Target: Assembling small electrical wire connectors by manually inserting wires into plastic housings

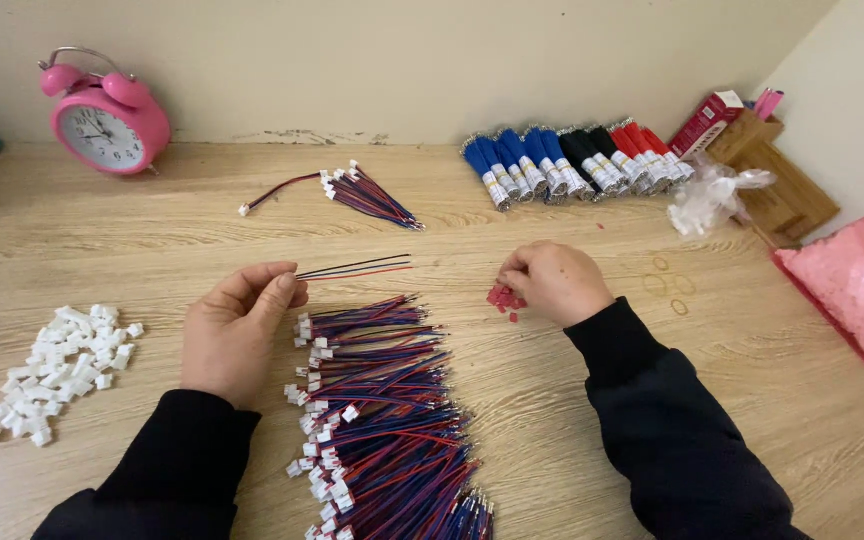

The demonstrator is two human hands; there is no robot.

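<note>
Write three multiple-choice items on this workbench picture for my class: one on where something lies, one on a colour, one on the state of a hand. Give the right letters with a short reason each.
1. Where does the heap of white plastic connectors lie?
A. Left of the left hand
B. Against the back wall
C. Right of the right hand

2. What colour is the alarm clock?
A. Blue
B. Pink
C. Green

3. What is the left hand doing?
A. Lying flat and empty on the table
B. Pinching a thin wire lead
C. Gripping the clock

Answers
1. A: the heap sits on the wooden table outside the left hand, near the picture's left edge.
2. B: its case and bells are pink, the dial white.
3. B: thumb and forefinger close on the end of the wire lead, which sticks out to the right, while the right hand rests its fingertips on the small red pieces.
</note>
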